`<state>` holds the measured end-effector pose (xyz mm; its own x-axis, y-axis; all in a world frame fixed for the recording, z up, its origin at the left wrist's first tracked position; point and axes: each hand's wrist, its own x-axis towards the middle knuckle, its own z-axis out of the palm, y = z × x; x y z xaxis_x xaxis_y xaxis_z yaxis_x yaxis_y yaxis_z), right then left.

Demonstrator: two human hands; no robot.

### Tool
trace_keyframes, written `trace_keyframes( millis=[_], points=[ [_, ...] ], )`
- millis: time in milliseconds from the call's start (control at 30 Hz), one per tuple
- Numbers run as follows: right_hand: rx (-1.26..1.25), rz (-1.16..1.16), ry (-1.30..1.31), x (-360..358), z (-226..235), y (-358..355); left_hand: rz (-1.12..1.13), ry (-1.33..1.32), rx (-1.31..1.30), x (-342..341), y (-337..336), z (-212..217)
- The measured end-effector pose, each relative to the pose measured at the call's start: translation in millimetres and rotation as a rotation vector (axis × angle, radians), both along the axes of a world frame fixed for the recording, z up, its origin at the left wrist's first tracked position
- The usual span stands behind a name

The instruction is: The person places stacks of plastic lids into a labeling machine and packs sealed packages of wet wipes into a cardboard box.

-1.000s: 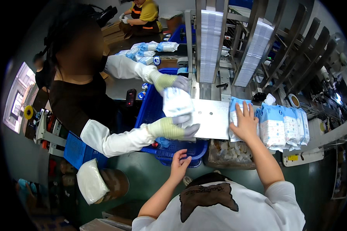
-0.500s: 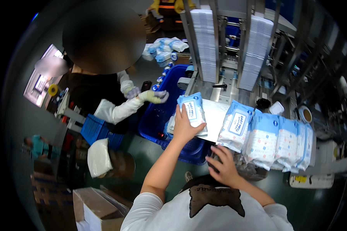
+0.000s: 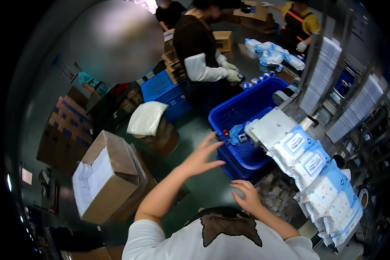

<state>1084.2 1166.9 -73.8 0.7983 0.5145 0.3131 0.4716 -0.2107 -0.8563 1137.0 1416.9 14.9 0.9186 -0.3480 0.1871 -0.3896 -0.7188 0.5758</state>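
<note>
Far left, open carton (image 3: 106, 177) on green floor (image 3: 203, 186); beside it white sack (image 3: 146, 118) on a stool. Mid-frame, left hand (image 3: 201, 155) spread wide, empty, hovering just short of blue crate (image 3: 247, 117); right hand (image 3: 246, 195) lower, open, fingers loosely curled, holding nothing. Right of both, row of packs (image 3: 316, 173) overlapping on metal chute (image 3: 271, 128), long axis slanting down toward right; right hand nearer. Beyond, gloved co-worker (image 3: 199, 52) at another crate; crowded packing floor.
</note>
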Motion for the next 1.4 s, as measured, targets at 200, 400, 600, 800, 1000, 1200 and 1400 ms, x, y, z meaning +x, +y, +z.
trace_keyframes(
  millis=[200, 400, 600, 800, 1000, 1200, 1400],
  points=[
    [-0.013, 0.267, -0.005, -16.3, 1.8, 111.9, 0.697, -0.063, 0.035, -172.0, 207.8, 36.2],
    [0.03, 0.457, 0.078, -59.2, 26.9, 288.0, 1.254, -0.198, 0.106, -386.5, 397.8, 36.4],
    [0.143, 0.468, -0.38, -90.6, 86.1, 431.6, 1.511, -0.236, 0.253, -511.2, 498.7, 27.0],
    [0.017, 0.602, -0.554, -133.8, 85.2, 527.4, 1.455, -0.177, 0.107, -542.9, 539.0, 24.7],
    [-0.073, 0.501, -0.568, -144.5, 76.6, 540.1, 1.295, 0.119, -0.222, -450.1, 609.6, 25.7],
    [-0.116, 0.472, -0.598, -139.9, 69.5, 541.5, 1.453, 0.18, -1.645, -344.2, 656.0, -60.4],
    [0.036, 0.521, -0.537, -139.9, 50.7, 554.4, -0.237, 0.028, -1.321, -379.3, 788.8, -131.0]
  ],
)
